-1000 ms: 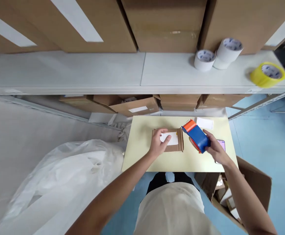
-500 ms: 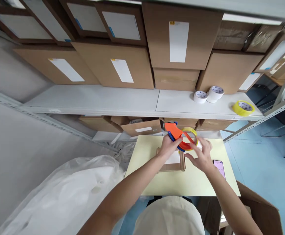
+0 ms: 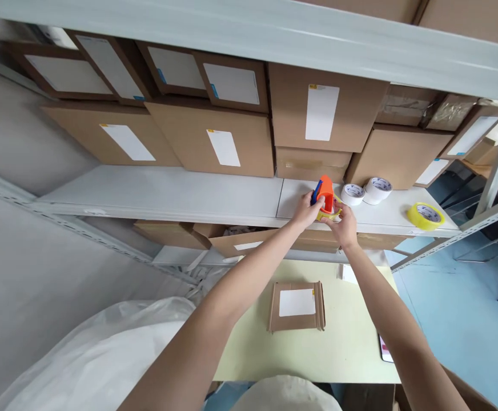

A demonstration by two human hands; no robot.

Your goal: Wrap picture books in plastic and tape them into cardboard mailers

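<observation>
My left hand [image 3: 306, 210] grips an orange and blue tape dispenser [image 3: 326, 187] at the front edge of the middle shelf. A yellow tape roll [image 3: 333, 216] sits at the dispenser's lower end, partly covered by my fingers. My right hand [image 3: 344, 225] pinches that roll from the right side. Just beyond my right hand stand two white tape rolls [image 3: 353, 194] on the shelf. Below my arms, a small closed cardboard box [image 3: 297, 308] with a white label lies on the pale yellow table [image 3: 249, 357].
Labelled cardboard boxes [image 3: 223, 137] line the back of the shelf [image 3: 189, 191]. Another yellow tape roll [image 3: 425, 216] lies near its right end. A phone [image 3: 385, 349] is at the table's right edge, partly behind my right arm. A white plastic-wrapped bulk [image 3: 116, 348] stands at left.
Both hands have moved up and forward from over the table to the shelf edge, carrying the tape dispenser and yellow roll. The view has tilted up; the box on the table is now uncovered.
</observation>
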